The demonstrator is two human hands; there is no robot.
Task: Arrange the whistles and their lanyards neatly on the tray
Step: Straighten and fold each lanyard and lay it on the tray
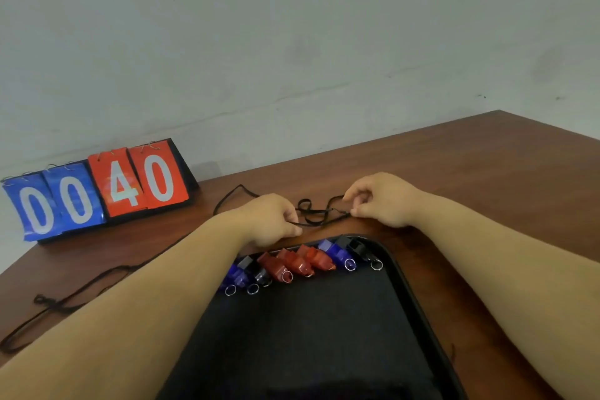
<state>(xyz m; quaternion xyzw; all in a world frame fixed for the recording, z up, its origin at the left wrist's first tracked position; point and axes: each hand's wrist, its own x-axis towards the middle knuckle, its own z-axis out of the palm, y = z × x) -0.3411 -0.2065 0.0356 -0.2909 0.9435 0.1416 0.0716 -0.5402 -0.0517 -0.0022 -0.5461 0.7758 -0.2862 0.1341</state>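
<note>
The left hand (pixel 272 221) and right hand (pixel 380 201) each pinch a black cord (pixel 316 214), which is looped between them above the table (pixel 454 166). Just below, whistles (pixel 293 265) line the far edge of the tray (pixel 308 334). The left arm covers the end of the row. The tray's near end is cut off.

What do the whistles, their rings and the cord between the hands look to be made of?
Whistles: likely hard plastic, glossy, the red and blue ones slightly translucent. Rings: probably metal, thin and silvery with bright glints. Cord: seemingly woven fabric, matte black, limp and looping between the left hand and right hand; the blur leaves the weave unclear.
</note>
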